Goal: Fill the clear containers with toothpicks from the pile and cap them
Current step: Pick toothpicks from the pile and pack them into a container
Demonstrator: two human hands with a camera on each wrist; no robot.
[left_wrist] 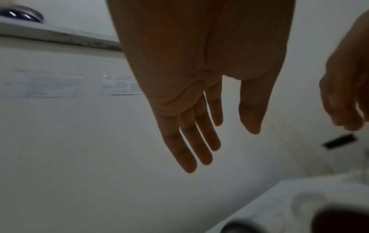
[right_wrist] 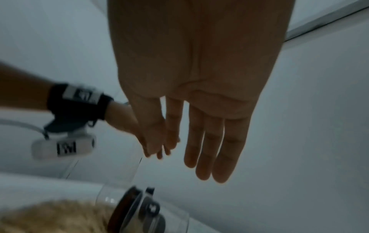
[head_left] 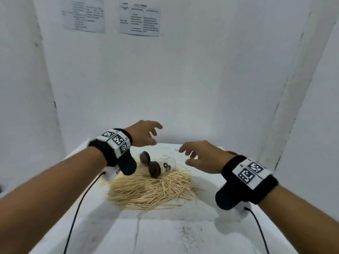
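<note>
Toothpicks [head_left: 152, 191] sit in a loose pile on the white table [head_left: 165, 235], roughly centre, between your two forearms. Two dark brown round caps [head_left: 154, 169] lie at the far edge of the pile, one behind the other, the nearer one resting on the sticks. Clear containers [head_left: 169, 162] are just beyond the caps, lying on their sides it seems; hard to make out in the head view since they are transparent. In the right wrist view one clear container [right_wrist: 111, 198] shows with a dark cap and a grey piece against it, beside the pile, blurred.

Your left hand [head_left: 145, 133] is up in the air above the far left of the table, fingers [left_wrist: 191, 141] straight and spread, holding nothing. Your right hand [head_left: 203, 155] hovers over the far right of the table past the pile, fingers [right_wrist: 209, 149] extended and relaxed, also empty. Neither hand touches the toothpicks, caps or containers. The two hands are near each other, not touching.

Both wrists carry black bands [head_left: 251, 178] with printed markers, cables trailing back toward you. Two printed sheets [head_left: 140, 20] are stuck on the white wall behind.
</note>
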